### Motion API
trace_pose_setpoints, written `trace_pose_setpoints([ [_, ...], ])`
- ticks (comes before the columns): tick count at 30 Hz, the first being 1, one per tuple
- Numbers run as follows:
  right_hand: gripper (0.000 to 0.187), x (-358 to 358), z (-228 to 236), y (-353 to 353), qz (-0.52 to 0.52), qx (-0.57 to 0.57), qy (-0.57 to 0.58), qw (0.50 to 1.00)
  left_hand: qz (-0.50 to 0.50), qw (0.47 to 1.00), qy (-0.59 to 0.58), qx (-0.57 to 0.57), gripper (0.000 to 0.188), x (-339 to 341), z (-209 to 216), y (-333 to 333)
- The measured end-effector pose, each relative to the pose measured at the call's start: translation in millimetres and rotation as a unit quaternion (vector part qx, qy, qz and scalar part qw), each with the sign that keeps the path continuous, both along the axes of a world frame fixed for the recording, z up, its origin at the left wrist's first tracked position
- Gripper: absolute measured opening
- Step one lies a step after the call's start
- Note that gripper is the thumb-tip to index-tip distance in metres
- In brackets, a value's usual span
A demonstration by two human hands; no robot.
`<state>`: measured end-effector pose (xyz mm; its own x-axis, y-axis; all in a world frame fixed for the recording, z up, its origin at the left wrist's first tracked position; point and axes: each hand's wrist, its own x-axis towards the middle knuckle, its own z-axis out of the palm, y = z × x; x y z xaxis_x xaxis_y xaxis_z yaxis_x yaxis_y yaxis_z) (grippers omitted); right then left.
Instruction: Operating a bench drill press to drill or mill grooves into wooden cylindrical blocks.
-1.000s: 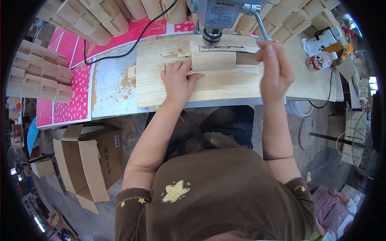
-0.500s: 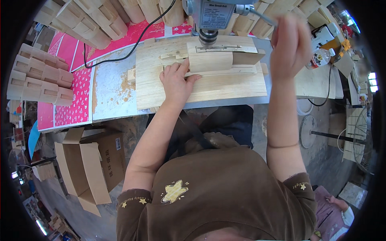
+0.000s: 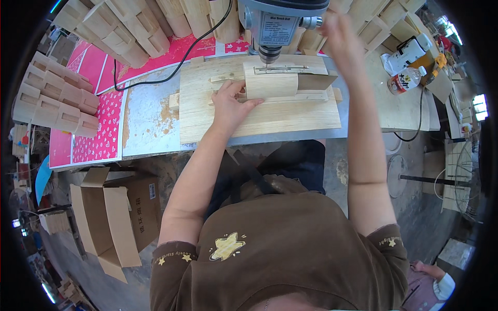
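Note:
A pale wooden block with a curved face [image 3: 272, 85] lies on a flat wooden board [image 3: 306, 118], under a small bench drill [image 3: 275, 31]. The drill's chuck [image 3: 270, 53] stands right over the block's slotted top edge, its thin bit reaching down to it. My left hand [image 3: 231, 103] grips the block's left end, fingers at the end face and thumb along the lower front edge. Up beside the drill's side hub, my right hand [image 3: 345, 39] is closed around the feed lever; the hand is slightly blurred and hides most of the lever.
Stacked wooden pieces [image 3: 57, 98] stand at the left and along the back. A black cable [image 3: 179, 62] crosses the bench. At right are a bottle [image 3: 406, 81] and a white container [image 3: 402, 59]. An open cardboard box [image 3: 122, 217] sits on the floor; another person [image 3: 425, 285] is at lower right.
My right hand has swung left and away from me, closer to the drill hub, with the lever. The left hand stays at the block's end. The whole view has shifted slightly.

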<state>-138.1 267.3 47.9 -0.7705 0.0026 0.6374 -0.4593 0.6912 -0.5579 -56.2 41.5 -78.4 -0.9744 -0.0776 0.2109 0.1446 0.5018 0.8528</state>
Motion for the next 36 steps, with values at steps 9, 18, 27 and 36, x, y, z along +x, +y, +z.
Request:
trace_pose_setpoints([
  [9, 0.029, 52, -66, 22, 0.060, 0.267, -0.031, 0.961, -0.040, 0.995, 0.086, -0.027, 0.037, 32, 20, -68],
  [18, 0.035, 79, -63, 4, 0.082, 0.265, -0.023, 0.961, 0.119, 0.931, -0.156, 0.309, 0.029, 67, 78, -95],
  [27, 0.037, 85, -62, 6, 0.103, 0.253, -0.034, 0.961, 0.079, 0.892, -0.263, 0.360, 0.037, 53, 66, -61],
  [36, 0.042, 87, -66, 9, 0.083, 0.254, -0.028, 0.963, -0.016, 0.897, -0.236, 0.374, 0.043, 38, 42, -16],
])
